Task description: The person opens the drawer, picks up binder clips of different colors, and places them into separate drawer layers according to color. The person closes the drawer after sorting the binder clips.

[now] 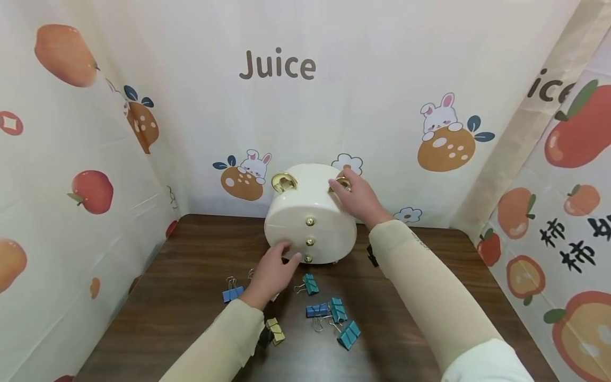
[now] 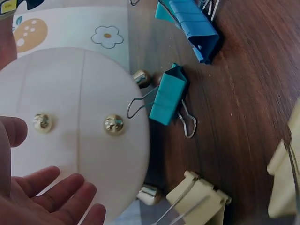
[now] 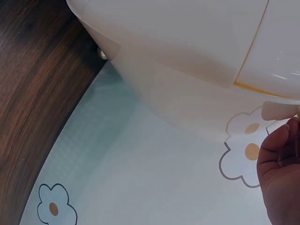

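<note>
A white rounded box (image 1: 329,228) stands on the table, with three round gold knobs down its front and a gold ring-shaped handle (image 1: 284,182) at its upper left. My right hand (image 1: 359,197) is at the matching gold handle (image 1: 345,183) on the upper right, thumb and fingers pinching it. In the right wrist view, thumb and finger meet at the box's edge. My left hand (image 1: 273,273) is at the lower front, fingers spread and loosely bent. The left wrist view puts its fingers (image 2: 68,194) over the white front, beside the gold knobs (image 2: 114,124), with nothing held.
Teal binder clips (image 1: 349,335) and a blue one (image 1: 317,310) lie in front of the box. Another blue clip (image 1: 233,294) is at the left, and a yellow clip (image 1: 275,331) sits near the left sleeve. A printed curtain (image 1: 382,63) hangs behind and along both sides.
</note>
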`<state>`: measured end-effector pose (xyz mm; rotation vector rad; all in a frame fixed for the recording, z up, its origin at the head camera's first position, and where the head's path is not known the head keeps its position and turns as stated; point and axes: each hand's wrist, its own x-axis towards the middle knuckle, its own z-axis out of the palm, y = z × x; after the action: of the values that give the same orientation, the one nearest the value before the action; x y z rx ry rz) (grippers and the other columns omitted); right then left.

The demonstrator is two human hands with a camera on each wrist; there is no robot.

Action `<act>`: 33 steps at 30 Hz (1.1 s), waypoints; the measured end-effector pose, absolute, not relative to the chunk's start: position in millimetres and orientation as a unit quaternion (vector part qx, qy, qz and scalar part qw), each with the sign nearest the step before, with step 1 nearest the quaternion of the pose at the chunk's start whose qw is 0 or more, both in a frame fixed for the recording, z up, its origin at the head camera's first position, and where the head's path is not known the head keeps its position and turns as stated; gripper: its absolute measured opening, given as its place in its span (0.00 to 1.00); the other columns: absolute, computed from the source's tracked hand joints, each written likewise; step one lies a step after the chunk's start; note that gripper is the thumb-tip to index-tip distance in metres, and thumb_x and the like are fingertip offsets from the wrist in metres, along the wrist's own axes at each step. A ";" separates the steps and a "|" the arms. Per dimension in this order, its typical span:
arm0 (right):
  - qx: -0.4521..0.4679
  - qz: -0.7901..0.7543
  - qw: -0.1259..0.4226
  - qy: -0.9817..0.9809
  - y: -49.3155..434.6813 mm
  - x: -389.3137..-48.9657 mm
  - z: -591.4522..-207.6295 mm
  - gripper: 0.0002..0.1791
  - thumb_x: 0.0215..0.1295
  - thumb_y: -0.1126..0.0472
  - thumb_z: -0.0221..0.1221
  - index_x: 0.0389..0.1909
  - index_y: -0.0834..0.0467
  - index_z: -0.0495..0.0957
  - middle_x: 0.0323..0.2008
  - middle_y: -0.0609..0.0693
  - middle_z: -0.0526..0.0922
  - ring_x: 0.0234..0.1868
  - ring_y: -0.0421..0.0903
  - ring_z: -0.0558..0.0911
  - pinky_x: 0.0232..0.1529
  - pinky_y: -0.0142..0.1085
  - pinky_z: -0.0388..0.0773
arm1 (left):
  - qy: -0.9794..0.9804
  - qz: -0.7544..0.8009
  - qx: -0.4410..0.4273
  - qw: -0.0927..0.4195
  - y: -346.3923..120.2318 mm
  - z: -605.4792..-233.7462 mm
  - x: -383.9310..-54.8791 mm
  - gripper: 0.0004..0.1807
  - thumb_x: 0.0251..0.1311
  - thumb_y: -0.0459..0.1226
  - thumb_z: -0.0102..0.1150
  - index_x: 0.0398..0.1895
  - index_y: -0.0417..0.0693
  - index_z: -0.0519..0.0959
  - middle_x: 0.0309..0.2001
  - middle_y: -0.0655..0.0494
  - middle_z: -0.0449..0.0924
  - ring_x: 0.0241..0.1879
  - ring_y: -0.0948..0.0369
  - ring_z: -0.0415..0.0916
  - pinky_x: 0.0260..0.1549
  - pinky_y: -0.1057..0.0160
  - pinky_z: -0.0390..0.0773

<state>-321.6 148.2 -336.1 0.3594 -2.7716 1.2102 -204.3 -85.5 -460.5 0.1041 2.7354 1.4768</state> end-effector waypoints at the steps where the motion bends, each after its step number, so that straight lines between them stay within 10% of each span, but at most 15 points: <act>1: 0.117 0.399 0.049 -0.908 148.6 -321.9 -336.3 0.20 0.77 0.38 0.51 0.48 0.52 0.73 0.81 0.52 0.50 0.79 0.57 0.56 0.68 0.56 0.65 | 0.877 0.479 0.033 0.019 -83.5 -460.9 -207.2 0.28 0.75 0.51 0.56 0.72 0.49 0.71 0.69 0.47 0.71 0.68 0.47 0.69 0.61 0.41 0.71; 21: 0.110 0.402 0.065 -0.907 151.8 -324.2 -339.5 0.20 0.77 0.39 0.52 0.50 0.51 0.74 0.61 0.54 0.79 0.62 0.54 0.75 0.60 0.54 0.72 | 0.873 0.480 -0.033 0.080 -45.7 -487.8 -240.0 0.22 0.73 0.48 0.52 0.25 0.43 0.80 0.23 0.53 0.76 0.23 0.56 0.71 0.28 0.57 0.71; 33: 0.104 0.409 0.064 -0.904 147.3 -324.2 -341.2 0.19 0.77 0.39 0.52 0.49 0.49 0.74 0.56 0.52 0.80 0.54 0.52 0.78 0.51 0.51 0.79 | 0.836 0.539 -0.087 0.059 -37.2 -500.7 -244.1 0.18 0.67 0.47 0.61 0.40 0.39 0.86 0.35 0.52 0.82 0.36 0.55 0.75 0.40 0.55 0.75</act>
<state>-324.2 147.3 -341.2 0.3138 -2.7305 1.2356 -244.1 -37.2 -500.7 -0.2637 2.5309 1.6316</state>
